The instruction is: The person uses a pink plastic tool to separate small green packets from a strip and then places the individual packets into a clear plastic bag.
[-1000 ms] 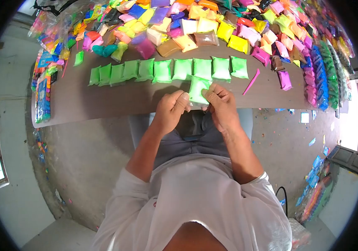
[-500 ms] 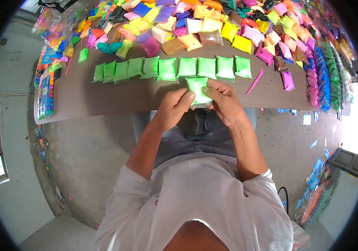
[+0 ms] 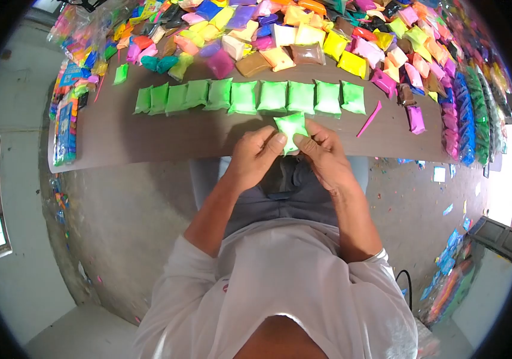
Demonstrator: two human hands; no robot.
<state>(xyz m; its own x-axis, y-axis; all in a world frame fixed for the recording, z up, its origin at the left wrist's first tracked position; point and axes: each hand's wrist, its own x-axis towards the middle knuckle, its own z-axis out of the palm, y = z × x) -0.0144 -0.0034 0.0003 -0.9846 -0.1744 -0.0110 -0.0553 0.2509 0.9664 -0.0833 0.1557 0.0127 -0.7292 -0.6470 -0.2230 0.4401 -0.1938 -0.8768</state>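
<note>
Between my two hands, just over the table's near edge, is a small light-green packet of modelling clay (image 3: 291, 127). My left hand (image 3: 256, 157) pinches its left side with the thumb on top. On the other side my right hand (image 3: 326, 157) grips it, thumb pressed on its lower right part. Beyond them a row of similar green clay packets (image 3: 274, 96) lies side by side across the table. The undersides of the held packet and most fingertips are hidden.
A heap of many-coloured clay packets (image 3: 256, 36) covers the table's (image 3: 166, 137) far side. A pink stick (image 3: 369, 118) and a magenta packet (image 3: 415, 119) lie to the right. Long bagged rolls (image 3: 465, 119) line the right edge; a packaged set (image 3: 64, 131) stands left.
The held packet has tilted and shifted slightly right in the view. My thumbs have moved on its face, the right one lower. The row of packets looks the same.
</note>
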